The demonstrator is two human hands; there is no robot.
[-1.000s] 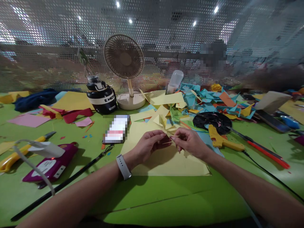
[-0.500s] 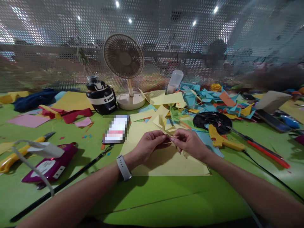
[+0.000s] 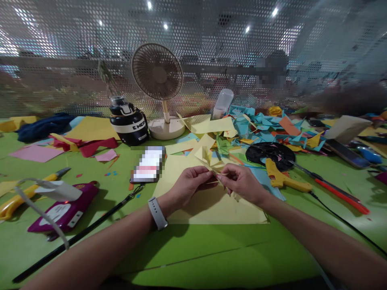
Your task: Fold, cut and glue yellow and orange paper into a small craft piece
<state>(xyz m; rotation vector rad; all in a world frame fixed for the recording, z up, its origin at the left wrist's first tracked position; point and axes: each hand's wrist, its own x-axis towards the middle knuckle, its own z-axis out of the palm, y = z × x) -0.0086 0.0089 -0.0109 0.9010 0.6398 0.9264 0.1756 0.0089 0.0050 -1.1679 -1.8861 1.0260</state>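
Note:
My left hand (image 3: 195, 181) and my right hand (image 3: 238, 181) meet over a large pale yellow sheet (image 3: 193, 211) on the green table. Both pinch a small folded yellow paper piece (image 3: 214, 164) between thumbs and fingertips. Its folded points stick up just beyond my fingers; the part between the fingertips is mostly hidden. A pale band is round my left wrist.
A yellow glue gun (image 3: 282, 180) and red-handled tool (image 3: 341, 196) lie right, near a black round tray (image 3: 256, 155). Left are a phone (image 3: 148, 164), purple power strip (image 3: 68, 207) and yellow cutter (image 3: 33, 191). Behind stand a fan (image 3: 166, 128), black jug (image 3: 130, 128) and paper scraps (image 3: 250, 121).

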